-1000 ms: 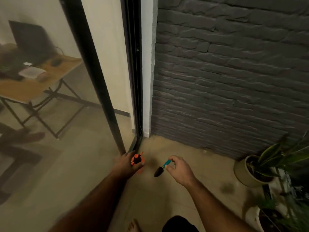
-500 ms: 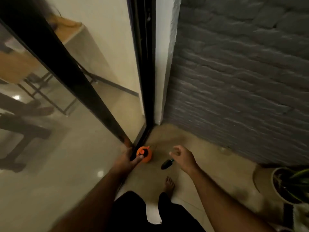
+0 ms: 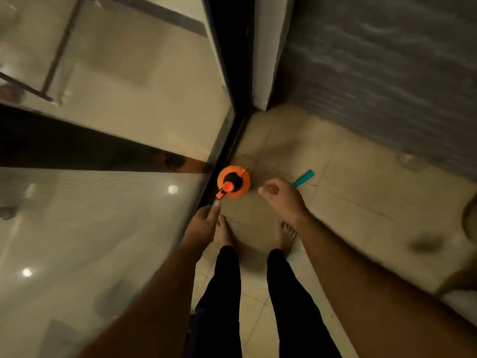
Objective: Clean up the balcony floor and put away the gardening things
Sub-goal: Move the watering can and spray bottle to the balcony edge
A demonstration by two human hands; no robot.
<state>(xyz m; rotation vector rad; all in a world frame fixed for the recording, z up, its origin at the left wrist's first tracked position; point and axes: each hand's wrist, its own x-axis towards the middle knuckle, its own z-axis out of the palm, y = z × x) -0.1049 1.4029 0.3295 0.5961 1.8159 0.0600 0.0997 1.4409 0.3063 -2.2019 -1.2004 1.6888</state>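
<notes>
Two large surfaces fill the upper frame: the glass door (image 3: 111,125) across the left half and the dark brick wall (image 3: 387,73) at upper right, meeting at a corner above centre. Below them the tiled balcony floor (image 3: 361,202) runs down the right side, with a dark smudge (image 3: 426,242) at the right edge that looks like dirt not yet cleaned.

Both bare feet and dark trouser legs stand at lower centre, facing that corner. Tucking the gardening things into a corner makes sense: there they are out of the walkway.

Just above frame centre the orange spray bottle (image 3: 233,181) stands upright on the floor, close against the door track, seen from its top. To its right, near but apart, the teal handle of the trowel (image 3: 304,178) lies on the tiles; its blade is hidden behind the right hand.

Right hand (image 3: 282,196), in the centre, hovers with fingers loosely curled and the thumb near the forefinger, holding nothing that I can see. Left hand (image 3: 204,223), lower and against the glass, has fingers relaxed and fairly straight, one fingertip pointing up towards the bottle's trigger without touching it. Judging by this, both items are set down.
</notes>
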